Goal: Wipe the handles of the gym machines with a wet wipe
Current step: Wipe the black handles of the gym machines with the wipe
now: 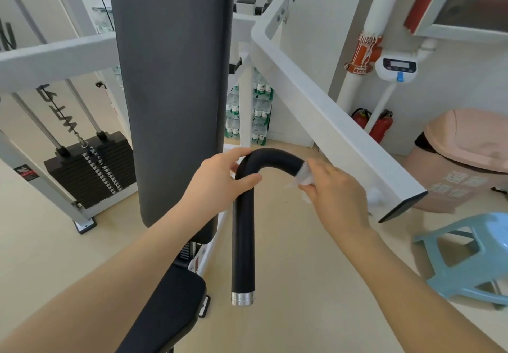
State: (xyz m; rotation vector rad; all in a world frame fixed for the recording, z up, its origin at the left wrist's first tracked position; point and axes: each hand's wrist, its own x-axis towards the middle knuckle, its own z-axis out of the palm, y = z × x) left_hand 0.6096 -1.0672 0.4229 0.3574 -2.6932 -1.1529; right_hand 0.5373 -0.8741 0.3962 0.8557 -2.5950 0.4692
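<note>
A black padded handle (243,231) bends like a hook and hangs down from the white machine arm (324,108), ending in a silver cap. My left hand (220,179) grips the handle at its bend, thumb in front. My right hand (335,187) holds a white wet wipe (302,178) pressed against the handle's upper right end, where it meets the arm. Most of the wipe is hidden under my fingers.
The machine's tall black back pad (176,78) and seat (167,308) stand to the left, with a weight stack (90,171) beyond. A pink bin (464,160) and a blue plastic stool (467,259) stand at the right. Water bottle packs (258,111) and fire extinguishers (380,126) stand by the wall.
</note>
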